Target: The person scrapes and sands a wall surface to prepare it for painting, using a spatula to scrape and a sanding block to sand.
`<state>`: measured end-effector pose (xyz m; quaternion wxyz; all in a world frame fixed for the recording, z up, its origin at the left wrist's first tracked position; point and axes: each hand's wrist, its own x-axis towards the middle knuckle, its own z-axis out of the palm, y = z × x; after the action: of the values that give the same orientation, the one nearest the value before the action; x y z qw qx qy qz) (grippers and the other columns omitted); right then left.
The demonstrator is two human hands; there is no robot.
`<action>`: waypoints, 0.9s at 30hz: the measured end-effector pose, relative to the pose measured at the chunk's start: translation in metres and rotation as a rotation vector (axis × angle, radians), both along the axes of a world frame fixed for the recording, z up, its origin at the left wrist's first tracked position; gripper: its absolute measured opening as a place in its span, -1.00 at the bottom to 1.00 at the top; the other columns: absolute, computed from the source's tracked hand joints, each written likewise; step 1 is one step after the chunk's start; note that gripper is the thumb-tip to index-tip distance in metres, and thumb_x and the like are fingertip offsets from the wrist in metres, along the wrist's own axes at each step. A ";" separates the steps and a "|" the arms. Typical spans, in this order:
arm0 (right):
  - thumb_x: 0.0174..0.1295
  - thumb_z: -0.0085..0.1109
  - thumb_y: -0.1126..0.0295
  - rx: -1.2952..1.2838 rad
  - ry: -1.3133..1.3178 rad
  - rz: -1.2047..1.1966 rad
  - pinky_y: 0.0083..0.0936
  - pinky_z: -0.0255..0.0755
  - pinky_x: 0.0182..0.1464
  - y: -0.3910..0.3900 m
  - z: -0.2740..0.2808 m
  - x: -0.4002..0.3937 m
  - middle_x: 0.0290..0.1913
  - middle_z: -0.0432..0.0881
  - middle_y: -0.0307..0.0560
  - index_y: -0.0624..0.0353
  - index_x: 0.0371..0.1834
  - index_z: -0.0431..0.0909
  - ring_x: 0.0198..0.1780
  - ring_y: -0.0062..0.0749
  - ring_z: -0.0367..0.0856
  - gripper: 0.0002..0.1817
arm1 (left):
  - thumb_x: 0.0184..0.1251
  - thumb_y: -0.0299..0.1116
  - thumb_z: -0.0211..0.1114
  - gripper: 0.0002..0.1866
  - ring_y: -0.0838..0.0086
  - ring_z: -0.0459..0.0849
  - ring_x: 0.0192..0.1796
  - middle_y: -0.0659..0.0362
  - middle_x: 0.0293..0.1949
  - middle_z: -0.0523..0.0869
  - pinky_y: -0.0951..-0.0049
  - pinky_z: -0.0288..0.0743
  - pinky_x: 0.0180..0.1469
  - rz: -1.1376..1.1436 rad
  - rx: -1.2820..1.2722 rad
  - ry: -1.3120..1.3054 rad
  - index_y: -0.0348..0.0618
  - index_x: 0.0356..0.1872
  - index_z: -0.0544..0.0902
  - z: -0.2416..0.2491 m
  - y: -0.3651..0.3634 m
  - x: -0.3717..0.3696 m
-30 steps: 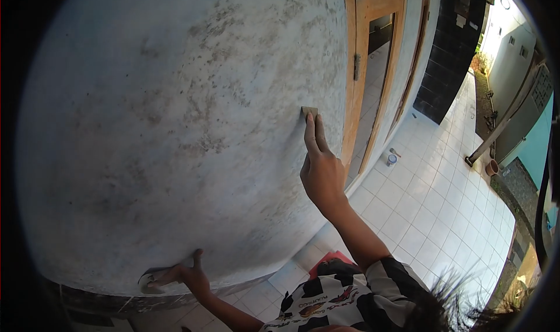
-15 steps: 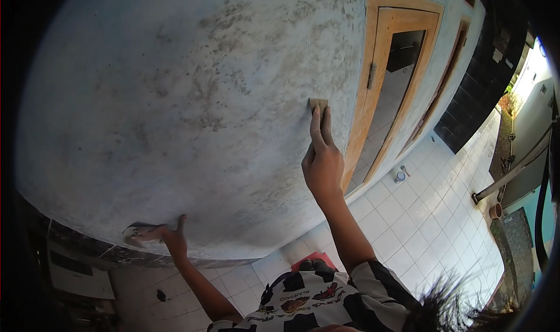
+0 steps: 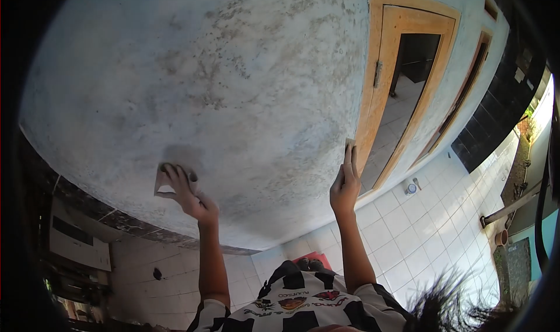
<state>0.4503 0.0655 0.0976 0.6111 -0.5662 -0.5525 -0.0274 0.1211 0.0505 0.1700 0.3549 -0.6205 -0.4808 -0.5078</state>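
Note:
My right hand (image 3: 345, 189) is closed on a small flat tan scraper (image 3: 350, 141), two fingers stretched along it. Its edge is right at the wall (image 3: 280, 75), beside the wooden door frame (image 3: 367, 107). Lower on the wall and to the left, my left hand (image 3: 188, 192) grips a flat pale plate (image 3: 160, 179), its fingers bent over the top and their tips dusty grey. A soft shadow falls on the wall just above that hand. The wall is pale blue-white, with rough grey-brown patches.
A glazed wooden door (image 3: 388, 110) stands to the right. White floor tiles (image 3: 385, 218) stretch below, with a small paint can (image 3: 412, 188) on them. My feet are on a red mat (image 3: 318, 257). Dark tiles (image 3: 496, 116) cover a wall section at right.
My right hand has slid down and right along the wall to the door frame. My left hand has risen and moved right with its plate. The view has shifted slightly.

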 end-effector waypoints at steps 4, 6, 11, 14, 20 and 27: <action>0.41 -0.14 0.75 -0.113 0.043 0.057 -0.23 0.54 0.27 -0.018 -0.051 0.007 0.53 0.35 0.31 0.25 0.59 0.28 0.48 0.11 0.41 -0.35 | 0.42 -0.52 0.12 -0.46 0.14 0.48 0.52 0.01 0.41 0.60 -0.50 -0.42 0.57 -0.171 -0.191 0.503 -0.23 0.43 0.54 -0.004 0.041 0.086; 0.37 -0.14 0.77 -0.224 0.012 0.066 -0.23 0.55 0.24 -0.029 -0.066 0.012 0.52 0.36 0.31 0.26 0.60 0.25 0.49 0.12 0.39 -0.32 | 0.37 -0.47 0.28 -0.40 0.40 0.50 0.49 0.26 0.45 0.57 -0.69 -0.37 0.48 -0.104 -0.221 0.655 0.01 0.46 0.54 0.005 0.068 0.124; 0.31 -0.10 0.76 -0.344 -0.009 0.014 -0.09 0.64 0.08 -0.050 -0.103 0.032 0.50 0.34 0.41 0.26 0.59 0.26 0.31 0.30 0.55 -0.30 | 0.31 -0.45 0.36 -0.29 0.48 0.34 0.58 0.61 0.56 0.38 -0.91 -0.26 0.30 0.054 -0.231 0.531 0.26 0.51 0.48 0.056 0.101 0.162; 0.31 -0.09 0.74 -0.362 -0.014 -0.015 -0.09 0.67 -0.03 -0.065 -0.129 0.042 0.50 0.33 0.43 0.27 0.57 0.29 0.19 0.31 0.63 -0.32 | 0.30 -0.45 0.37 -0.27 0.42 0.33 0.59 0.60 0.56 0.38 -0.93 -0.34 0.28 -0.167 -0.372 0.532 0.28 0.52 0.47 0.045 0.110 0.168; 0.33 -0.07 0.73 -0.480 0.001 -0.068 -0.04 0.67 -0.05 -0.094 -0.151 0.062 0.47 0.38 0.42 0.29 0.66 0.05 0.10 0.31 0.69 -0.23 | 0.38 -0.38 0.34 -0.28 0.33 0.25 0.64 0.53 0.56 0.40 -0.86 -0.69 0.28 -0.046 -0.444 0.655 0.28 0.57 0.41 0.028 0.115 0.166; 0.48 0.00 0.54 -0.634 0.312 -0.043 -0.26 0.62 -0.37 -0.105 -0.197 0.084 0.01 0.75 0.35 0.50 0.47 0.28 -0.30 -0.02 0.77 -0.49 | 0.60 -0.39 0.05 -0.38 -0.17 -0.20 0.72 0.26 0.68 0.21 -0.75 -0.87 0.20 0.228 -0.085 -0.146 0.02 0.65 0.26 0.077 0.063 0.086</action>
<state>0.5339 -0.0399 -0.0992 0.4814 -0.7366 -0.4213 0.2194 0.2075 0.1137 0.2470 0.3477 -0.5375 -0.5938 -0.4874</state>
